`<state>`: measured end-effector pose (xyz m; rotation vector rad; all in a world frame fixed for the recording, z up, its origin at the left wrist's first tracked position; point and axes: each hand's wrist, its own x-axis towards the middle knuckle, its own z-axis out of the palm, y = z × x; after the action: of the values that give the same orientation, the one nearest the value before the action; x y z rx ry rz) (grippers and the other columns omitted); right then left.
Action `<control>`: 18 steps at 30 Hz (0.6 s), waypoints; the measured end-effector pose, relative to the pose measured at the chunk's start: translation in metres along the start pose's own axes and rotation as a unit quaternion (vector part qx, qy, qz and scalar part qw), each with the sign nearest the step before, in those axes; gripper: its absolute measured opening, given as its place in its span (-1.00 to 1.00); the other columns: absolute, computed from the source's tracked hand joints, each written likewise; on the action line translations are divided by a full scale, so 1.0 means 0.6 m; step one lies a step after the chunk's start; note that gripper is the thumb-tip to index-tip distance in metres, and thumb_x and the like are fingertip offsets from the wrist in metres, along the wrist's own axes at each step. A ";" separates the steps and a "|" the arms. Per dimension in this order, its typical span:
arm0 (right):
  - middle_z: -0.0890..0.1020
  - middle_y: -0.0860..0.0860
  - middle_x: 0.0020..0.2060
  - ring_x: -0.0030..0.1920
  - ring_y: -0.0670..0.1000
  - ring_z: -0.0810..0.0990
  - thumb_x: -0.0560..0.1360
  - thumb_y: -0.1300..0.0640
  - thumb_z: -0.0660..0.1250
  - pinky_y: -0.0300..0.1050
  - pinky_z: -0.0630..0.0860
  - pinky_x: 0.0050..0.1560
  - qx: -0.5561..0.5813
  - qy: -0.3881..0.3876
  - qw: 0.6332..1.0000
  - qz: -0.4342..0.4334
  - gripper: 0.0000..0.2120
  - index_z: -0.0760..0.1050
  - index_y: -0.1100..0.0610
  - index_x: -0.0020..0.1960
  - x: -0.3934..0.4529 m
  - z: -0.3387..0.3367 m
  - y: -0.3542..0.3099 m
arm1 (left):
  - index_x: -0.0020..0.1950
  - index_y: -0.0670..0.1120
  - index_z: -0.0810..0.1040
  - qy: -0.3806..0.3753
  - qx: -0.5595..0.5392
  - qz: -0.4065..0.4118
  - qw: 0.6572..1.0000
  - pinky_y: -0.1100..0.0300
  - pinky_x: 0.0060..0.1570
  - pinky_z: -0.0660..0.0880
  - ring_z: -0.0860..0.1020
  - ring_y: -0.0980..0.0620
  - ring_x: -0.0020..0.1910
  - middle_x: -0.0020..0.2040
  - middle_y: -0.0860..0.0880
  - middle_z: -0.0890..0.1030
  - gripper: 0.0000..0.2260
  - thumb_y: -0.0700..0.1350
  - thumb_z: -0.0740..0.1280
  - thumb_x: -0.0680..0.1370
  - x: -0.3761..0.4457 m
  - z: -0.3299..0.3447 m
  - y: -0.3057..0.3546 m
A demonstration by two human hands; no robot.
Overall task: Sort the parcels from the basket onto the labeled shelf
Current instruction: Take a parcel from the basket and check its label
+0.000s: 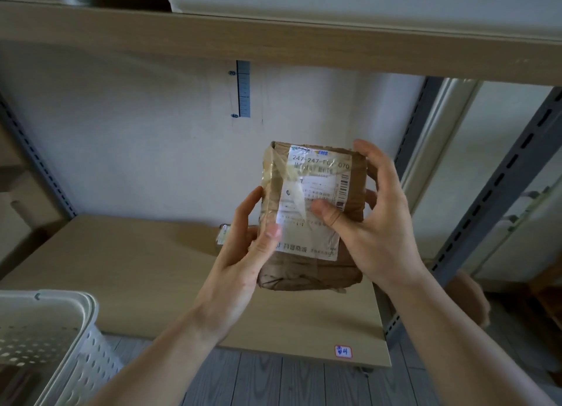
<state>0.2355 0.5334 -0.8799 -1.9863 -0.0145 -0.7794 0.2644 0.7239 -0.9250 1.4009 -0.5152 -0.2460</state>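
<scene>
I hold a brown paper-wrapped parcel [307,271] upright in front of me, its white shipping label with a barcode facing me. My left hand [243,253] grips its left edge, thumb on the label's lower corner. My right hand [377,223] wraps the right side, thumb pressed on the label and fingers curled over the top corner. The parcel hangs above the lower wooden shelf board [137,277], which carries a small handwritten label [343,351] on its front edge. A white perforated basket [64,335] stands at the lower left.
Another brown parcel [200,236] lies on the shelf behind my left hand, mostly hidden. An upper shelf board [273,37] runs overhead with white items on it. Grey slotted uprights [498,186] frame the right side. Cardboard boxes [18,220] sit at the far left.
</scene>
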 end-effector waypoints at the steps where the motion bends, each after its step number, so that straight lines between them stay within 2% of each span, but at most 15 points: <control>1: 0.56 -0.39 0.12 0.19 -0.26 0.59 0.39 0.11 0.58 -0.35 0.58 0.11 0.017 0.004 1.000 0.014 -0.19 0.25 0.06 0.53 0.000 -0.002 0.002 | 0.56 0.36 0.16 -0.013 0.018 -0.007 1.000 -0.01 0.25 0.60 0.65 0.01 0.26 0.26 -0.09 0.66 -0.27 0.13 0.43 0.47 0.001 -0.006 -0.001; 2: 0.56 -0.47 0.05 0.14 -0.31 0.60 0.40 0.14 0.57 -0.35 0.60 0.06 0.034 0.007 0.999 0.027 -0.20 0.25 0.06 0.53 0.000 -0.003 0.004 | 0.58 0.37 0.11 -0.030 0.032 -0.016 0.999 0.01 0.24 0.60 0.65 0.02 0.26 0.28 -0.07 0.64 -0.14 0.09 0.49 0.39 0.002 -0.011 -0.003; 4: 0.55 -0.52 0.01 0.12 -0.28 0.63 0.40 0.16 0.56 -0.22 0.66 0.03 0.061 0.012 0.997 0.042 -0.22 0.26 0.02 0.51 -0.002 -0.003 0.010 | 0.61 0.27 0.12 -0.043 0.038 -0.035 0.998 0.06 0.17 0.63 0.65 0.02 0.26 0.33 -0.02 0.62 -0.01 0.02 0.57 0.29 0.005 -0.019 -0.006; 6: 0.59 -0.38 0.10 0.17 -0.13 0.64 0.41 0.13 0.55 -0.07 0.68 0.07 0.098 0.005 0.993 0.062 -0.24 0.28 -0.03 0.51 -0.002 -0.005 0.012 | 0.60 0.10 0.25 -0.013 0.067 -0.025 0.997 0.05 0.13 0.65 0.68 -0.03 0.23 0.34 0.00 0.63 -0.02 0.01 0.60 0.23 0.006 -0.024 -0.005; 8: 0.61 -0.13 0.19 0.16 0.02 0.68 0.45 0.08 0.50 0.09 0.68 0.07 0.165 -0.024 0.981 0.099 -0.34 0.34 -0.01 0.49 0.001 -0.010 0.012 | 0.56 0.11 0.33 0.035 0.144 0.014 0.989 0.04 0.16 0.64 0.67 0.00 0.23 0.32 0.04 0.63 -0.06 0.05 0.61 0.22 0.005 -0.026 -0.003; 9: 0.62 0.01 0.20 0.13 0.07 0.70 0.47 0.03 0.47 0.18 0.67 0.06 0.201 -0.037 0.972 0.118 -0.44 0.41 0.02 0.43 0.003 -0.013 0.013 | 0.55 0.13 0.34 0.057 0.182 0.035 0.981 0.08 0.18 0.62 0.65 0.04 0.24 0.31 0.06 0.63 -0.07 0.06 0.61 0.21 0.002 -0.025 0.000; 11: 0.66 0.13 0.14 0.10 0.18 0.70 0.45 -0.11 0.48 0.33 0.64 0.05 0.244 -0.026 0.957 0.153 -0.60 0.55 0.04 0.20 0.007 -0.017 0.017 | 0.57 0.09 0.33 0.100 0.215 0.068 0.969 0.18 0.18 0.60 0.63 0.12 0.25 0.30 0.08 0.62 -0.05 0.02 0.64 0.22 0.000 -0.025 0.003; 12: 0.67 0.14 0.11 0.10 0.23 0.69 0.37 -0.19 0.52 0.36 0.62 0.06 0.262 -0.008 0.949 0.178 -0.57 0.57 0.05 0.09 0.008 -0.018 0.018 | 0.59 0.05 0.31 0.121 0.204 0.074 0.969 0.22 0.18 0.60 0.64 0.16 0.23 0.30 0.10 0.61 -0.03 -0.04 0.67 0.24 0.001 -0.027 0.004; 14: 0.68 0.17 0.12 0.12 0.26 0.68 0.23 -0.31 0.55 0.37 0.59 0.13 0.333 0.002 0.913 0.234 -0.38 0.57 0.14 0.03 0.010 -0.018 0.019 | 0.60 -0.03 0.29 0.154 0.175 0.085 0.969 0.31 0.20 0.57 0.64 0.22 0.23 0.31 0.12 0.62 -0.03 -0.19 0.68 0.28 0.003 -0.035 0.010; 15: 0.68 0.19 0.16 0.15 0.26 0.67 0.27 -0.31 0.50 0.34 0.57 0.18 0.375 -0.004 0.889 0.261 -0.36 0.58 0.20 0.05 0.011 -0.016 0.018 | 0.59 -0.05 0.29 0.164 0.173 0.090 0.967 0.35 0.20 0.55 0.62 0.24 0.25 0.34 0.13 0.61 -0.04 -0.23 0.68 0.28 0.003 -0.040 0.014; 16: 0.67 0.21 0.20 0.18 0.25 0.67 0.37 -0.26 0.44 0.31 0.57 0.20 0.408 -0.009 0.868 0.281 -0.43 0.58 0.24 0.06 0.011 -0.016 0.017 | 0.59 -0.06 0.31 0.169 0.176 0.093 0.965 0.39 0.20 0.53 0.61 0.26 0.27 0.36 0.13 0.60 -0.05 -0.27 0.68 0.28 0.004 -0.044 0.017; 18: 0.65 0.25 0.17 0.13 0.21 0.67 0.48 -0.01 0.38 0.28 0.57 0.22 0.443 -0.015 0.847 0.292 -0.71 0.53 0.23 -0.01 0.009 -0.015 0.016 | 0.58 -0.04 0.33 0.168 0.177 0.090 0.966 0.34 0.20 0.55 0.62 0.28 0.25 0.33 0.16 0.62 -0.10 -0.32 0.65 0.32 0.003 -0.049 0.019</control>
<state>0.2381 0.5199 -0.8817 -1.0129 0.1773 -0.2417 0.2783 0.7506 -0.9160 1.6890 -0.4121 0.2401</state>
